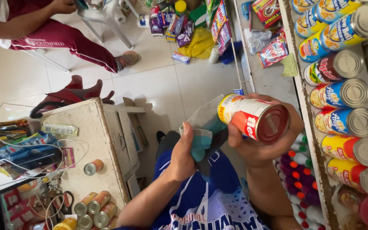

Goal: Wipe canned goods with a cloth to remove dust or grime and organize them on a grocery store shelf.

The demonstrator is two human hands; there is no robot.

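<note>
Right hand (258,145) wraps red can (254,118) firmly; left hand (188,147) pinches teal cloth (203,136) beside it. Hard wiping could tip can off palm.

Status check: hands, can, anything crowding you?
Right hand grips red-labelled can, tilted on its side. Left hand holds teal cloth against it. Shelf of cans close on the right.

Person seen from above, wearing a blue short-sleeved jersey (211,200) with white lettering and pale splash pattern; both forearms bare.
</note>
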